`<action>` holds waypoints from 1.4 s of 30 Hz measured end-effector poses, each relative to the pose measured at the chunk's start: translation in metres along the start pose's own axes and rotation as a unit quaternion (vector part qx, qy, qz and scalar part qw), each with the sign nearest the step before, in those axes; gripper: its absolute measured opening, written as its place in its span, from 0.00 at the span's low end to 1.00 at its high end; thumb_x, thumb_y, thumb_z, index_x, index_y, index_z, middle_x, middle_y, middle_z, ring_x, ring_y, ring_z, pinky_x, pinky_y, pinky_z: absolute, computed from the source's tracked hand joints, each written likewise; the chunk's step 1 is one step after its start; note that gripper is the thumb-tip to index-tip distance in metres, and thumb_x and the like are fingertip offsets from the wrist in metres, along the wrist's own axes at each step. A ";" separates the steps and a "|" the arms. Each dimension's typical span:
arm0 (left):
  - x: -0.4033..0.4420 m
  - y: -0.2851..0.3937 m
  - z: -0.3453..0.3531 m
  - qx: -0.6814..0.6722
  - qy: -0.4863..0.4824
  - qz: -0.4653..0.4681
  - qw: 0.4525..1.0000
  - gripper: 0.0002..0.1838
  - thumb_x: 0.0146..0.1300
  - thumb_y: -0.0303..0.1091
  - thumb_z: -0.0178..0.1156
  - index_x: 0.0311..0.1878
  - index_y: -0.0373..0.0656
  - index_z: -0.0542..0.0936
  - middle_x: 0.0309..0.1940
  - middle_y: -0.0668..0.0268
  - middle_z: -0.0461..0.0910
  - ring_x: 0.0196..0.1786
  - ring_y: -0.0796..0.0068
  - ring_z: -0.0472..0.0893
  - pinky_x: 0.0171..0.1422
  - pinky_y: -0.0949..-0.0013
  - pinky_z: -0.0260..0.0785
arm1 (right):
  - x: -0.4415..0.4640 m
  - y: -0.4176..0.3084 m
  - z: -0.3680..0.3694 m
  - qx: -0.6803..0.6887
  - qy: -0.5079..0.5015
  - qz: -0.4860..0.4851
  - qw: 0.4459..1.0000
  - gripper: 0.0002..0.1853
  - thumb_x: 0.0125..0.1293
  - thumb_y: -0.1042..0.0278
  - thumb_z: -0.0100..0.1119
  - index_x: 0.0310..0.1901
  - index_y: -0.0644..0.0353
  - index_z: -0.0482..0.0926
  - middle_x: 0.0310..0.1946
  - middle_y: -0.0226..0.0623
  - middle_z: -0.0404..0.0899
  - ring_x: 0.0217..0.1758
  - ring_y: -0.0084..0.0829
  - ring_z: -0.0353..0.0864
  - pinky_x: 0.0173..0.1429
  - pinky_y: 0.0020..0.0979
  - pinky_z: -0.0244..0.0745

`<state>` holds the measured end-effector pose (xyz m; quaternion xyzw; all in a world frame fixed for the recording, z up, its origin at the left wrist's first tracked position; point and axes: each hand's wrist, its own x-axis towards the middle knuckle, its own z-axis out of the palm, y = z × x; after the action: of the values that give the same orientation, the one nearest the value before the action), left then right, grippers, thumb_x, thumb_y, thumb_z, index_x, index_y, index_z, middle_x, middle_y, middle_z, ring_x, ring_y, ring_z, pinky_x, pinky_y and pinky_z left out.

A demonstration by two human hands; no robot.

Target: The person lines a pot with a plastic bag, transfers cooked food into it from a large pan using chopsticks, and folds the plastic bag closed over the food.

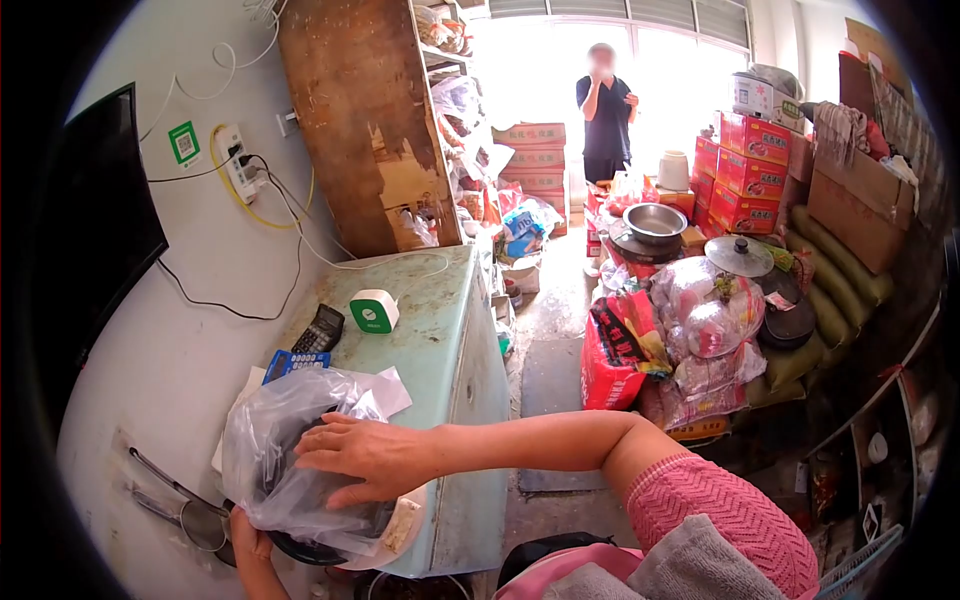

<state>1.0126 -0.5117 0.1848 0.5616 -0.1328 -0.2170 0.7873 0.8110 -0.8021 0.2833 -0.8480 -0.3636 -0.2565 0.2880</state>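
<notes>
A clear plastic bag point(262, 425) lines a dark round bowl point(300, 548) at the near end of the pale green counter. My right hand point(365, 458) reaches over the bag's mouth, palm down with the fingers spread, and holds nothing. At the lower left, my left hand point(250, 538) grips the edge of the plastic bag at the bowl's side; part of its fingers is hidden. What lies inside the bag is mostly covered by my right hand. Beside the bowl there is a pale, tan-topped block-like item point(402, 527).
On the counter point(440, 330) are a blue calculator point(295, 363), a black calculator point(320, 328) and a green-white box point(373, 311). Long-handled utensils point(180, 478) are by the wall. Bagged goods point(710, 310) and red cartons point(752, 175) line the right. A person point(605, 115) stands by the doorway.
</notes>
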 end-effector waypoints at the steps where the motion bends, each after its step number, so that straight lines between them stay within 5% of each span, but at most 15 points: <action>1: 0.001 0.000 -0.002 0.002 0.004 -0.002 1.000 0.16 0.58 0.30 0.49 0.49 0.34 0.73 0.42 0.58 0.77 0.43 0.65 0.78 0.49 0.64 0.71 | 0.000 0.000 0.000 -0.001 -0.001 0.001 1.000 0.27 0.57 0.58 0.58 0.54 0.66 0.65 0.55 0.50 0.64 0.62 0.46 0.61 0.68 0.48 0.47; 31: -0.005 0.003 0.011 -0.002 0.014 0.006 1.000 0.16 0.57 0.30 0.50 0.48 0.35 0.74 0.40 0.61 0.78 0.41 0.68 0.78 0.47 0.66 0.71 | -0.002 0.002 0.004 0.010 -0.030 0.001 1.000 0.29 0.57 0.55 0.57 0.55 0.66 0.64 0.54 0.50 0.65 0.58 0.46 0.66 0.67 0.51 0.44; 37: -0.007 0.006 0.011 0.008 0.028 0.002 1.000 0.16 0.58 0.28 0.49 0.49 0.34 0.72 0.41 0.61 0.77 0.42 0.69 0.77 0.48 0.67 0.70 | 0.000 -0.011 0.002 -0.019 -0.074 0.029 0.997 0.31 0.54 0.53 0.60 0.54 0.65 0.65 0.38 0.46 0.73 0.46 0.45 0.71 0.64 0.48 0.49; 42: -0.017 0.009 0.013 0.014 -0.021 0.056 0.998 0.12 0.60 0.28 0.49 0.45 0.35 0.72 0.40 0.62 0.76 0.42 0.70 0.77 0.48 0.66 0.70 | 0.000 -0.015 0.011 -0.070 -0.068 0.024 0.995 0.24 0.53 0.50 0.59 0.45 0.60 0.74 0.33 0.40 0.73 0.43 0.41 0.71 0.62 0.49 0.50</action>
<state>0.9938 -0.5113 0.1983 0.5597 -0.1835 -0.1823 0.7873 0.8019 -0.7861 0.2806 -0.8900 -0.3431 -0.2165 0.2083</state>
